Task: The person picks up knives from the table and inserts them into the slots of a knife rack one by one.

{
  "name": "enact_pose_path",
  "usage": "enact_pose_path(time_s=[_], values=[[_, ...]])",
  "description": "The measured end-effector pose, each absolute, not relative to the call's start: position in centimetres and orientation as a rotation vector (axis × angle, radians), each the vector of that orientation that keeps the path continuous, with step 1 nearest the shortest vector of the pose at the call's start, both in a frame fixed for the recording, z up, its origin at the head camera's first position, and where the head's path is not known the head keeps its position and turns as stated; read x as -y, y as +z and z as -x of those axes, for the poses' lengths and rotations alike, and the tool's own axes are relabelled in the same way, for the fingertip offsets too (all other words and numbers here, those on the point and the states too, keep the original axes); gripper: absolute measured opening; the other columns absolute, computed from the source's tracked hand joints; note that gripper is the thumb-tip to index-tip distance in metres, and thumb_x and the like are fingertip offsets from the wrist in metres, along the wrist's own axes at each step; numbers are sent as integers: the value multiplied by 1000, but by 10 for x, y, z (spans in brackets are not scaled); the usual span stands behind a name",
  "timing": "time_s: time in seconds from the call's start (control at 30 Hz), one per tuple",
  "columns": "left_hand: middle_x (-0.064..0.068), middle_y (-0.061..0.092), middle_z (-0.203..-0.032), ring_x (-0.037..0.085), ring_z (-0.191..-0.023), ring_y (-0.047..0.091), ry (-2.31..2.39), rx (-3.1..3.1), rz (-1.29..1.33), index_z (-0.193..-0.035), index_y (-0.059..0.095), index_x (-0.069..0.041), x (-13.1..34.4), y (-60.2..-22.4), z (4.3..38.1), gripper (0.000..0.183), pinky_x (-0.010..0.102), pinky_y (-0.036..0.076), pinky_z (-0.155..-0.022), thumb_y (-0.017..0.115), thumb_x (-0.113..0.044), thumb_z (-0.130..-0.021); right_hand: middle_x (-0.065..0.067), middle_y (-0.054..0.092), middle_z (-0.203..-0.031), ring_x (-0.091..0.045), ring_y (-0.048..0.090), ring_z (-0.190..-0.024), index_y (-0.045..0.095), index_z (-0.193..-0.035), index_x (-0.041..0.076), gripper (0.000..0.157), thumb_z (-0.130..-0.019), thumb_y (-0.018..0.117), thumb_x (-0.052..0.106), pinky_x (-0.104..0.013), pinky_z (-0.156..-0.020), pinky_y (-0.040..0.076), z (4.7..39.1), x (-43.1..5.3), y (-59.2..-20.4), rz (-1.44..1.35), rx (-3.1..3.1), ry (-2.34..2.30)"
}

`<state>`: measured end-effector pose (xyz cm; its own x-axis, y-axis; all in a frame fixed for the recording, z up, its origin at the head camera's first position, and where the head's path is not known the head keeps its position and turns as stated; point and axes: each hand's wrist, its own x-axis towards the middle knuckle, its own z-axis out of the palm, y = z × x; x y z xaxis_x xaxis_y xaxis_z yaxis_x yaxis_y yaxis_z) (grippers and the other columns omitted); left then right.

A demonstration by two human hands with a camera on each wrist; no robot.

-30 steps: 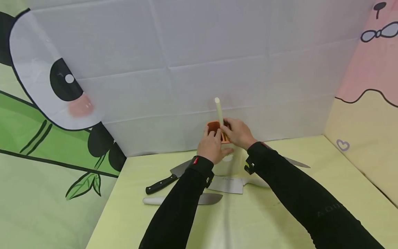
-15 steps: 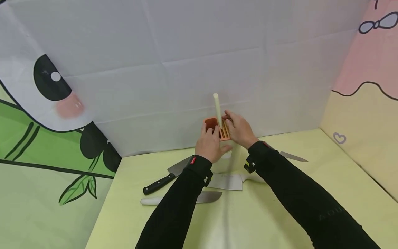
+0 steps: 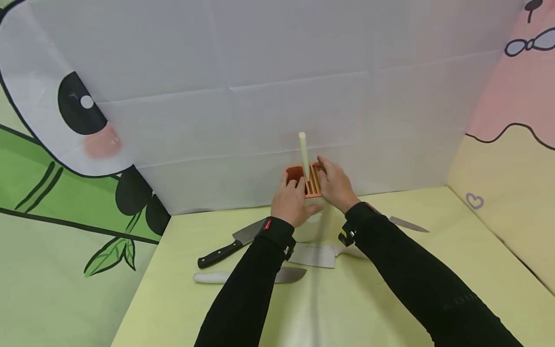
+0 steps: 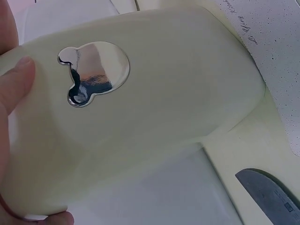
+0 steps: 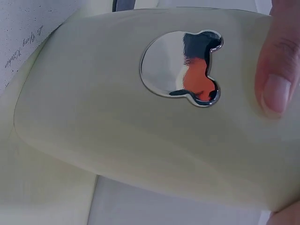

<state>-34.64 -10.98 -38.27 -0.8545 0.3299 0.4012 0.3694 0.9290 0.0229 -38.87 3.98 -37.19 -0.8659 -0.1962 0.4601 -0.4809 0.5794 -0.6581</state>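
A cream knife block [image 3: 308, 234] with an orange slotted insert [image 3: 314, 195] stands upright by the back wall. One pale rod-like handle [image 3: 304, 154] rises from a slot beside the larger left opening. My left hand [image 3: 288, 205] grips the block's left side, fingers over the rim, its thumb [image 4: 18, 84] on the front face near a shiny bear-shaped badge [image 4: 101, 68]. My right hand [image 3: 336, 187] holds the right side at the top, one digit flat on the front [image 5: 277, 91] in the right wrist view. The inside of the slots is hidden.
On the yellow table [image 3: 368, 308] lie a cleaver [image 3: 315, 255] in front of the block, a black-handled knife [image 3: 221, 253] and a white-handled knife [image 3: 212, 278] at left. Another blade [image 3: 407, 224] shows beyond my right sleeve. The white wall cloth [image 3: 217, 125] stands close behind.
My right hand has come away from the base of the pale handle and moved to the block's right side. The left hand stays on the block. The view has shifted slightly.
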Motion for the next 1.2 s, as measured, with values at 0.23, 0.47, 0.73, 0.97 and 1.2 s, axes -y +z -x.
enact_pose_path(time_s=[0.23, 0.47, 0.73, 0.97, 1.2], values=[[17, 53, -127, 35, -135, 23, -149, 2763, 499, -140, 40, -3, 108, -378, 342, 90, 38, 37, -104, 63, -65, -79, -18, 55, -126, -33, 44, -119, 37, -138, -5, 40, -99, 41, 2, -49, -99, 38, 386, -42, -373, -572, 2454, 1154], [20, 31, -143, 35, -136, 18, -278, 2824, 586, -145, 27, -3, 121, -370, 337, 90, 40, 30, -108, 66, -54, -82, -19, 49, -133, -30, 44, -122, 34, -141, -2, 41, -101, 39, 8, -46, -101, 38, 385, -50, -368, -593, 2479, 1276], [20, 29, -145, 30, -131, 29, -380, 2828, 577, -148, 20, -5, 171, -366, 314, 86, 43, 36, -104, 65, -45, -86, -16, 45, -134, -25, 42, -120, 33, -142, 3, 44, -101, 42, 17, -44, -100, 39, 365, -94, -365, -549, 2427, 1343], [21, 38, -138, 32, -127, 35, -389, 2853, 570, -146, 25, -2, 192, -384, 300, 80, 42, 37, -103, 64, -42, -88, -12, 56, -118, -23, 51, -105, 48, -129, 6, 34, -99, 49, 22, -44, -89, 44, 337, -144, -391, -670, 2654, 1145], [20, 44, -135, 31, -124, 39, -380, 2900, 602, -142, 34, -1, 187, -410, 289, 73, 44, 39, -101, 65, -39, -88, -15, 60, -115, -26, 55, -102, 55, -122, 4, 38, -93, 60, 28, -45, -87, 47, 316, -166, -447, -862, 2883, 876]])
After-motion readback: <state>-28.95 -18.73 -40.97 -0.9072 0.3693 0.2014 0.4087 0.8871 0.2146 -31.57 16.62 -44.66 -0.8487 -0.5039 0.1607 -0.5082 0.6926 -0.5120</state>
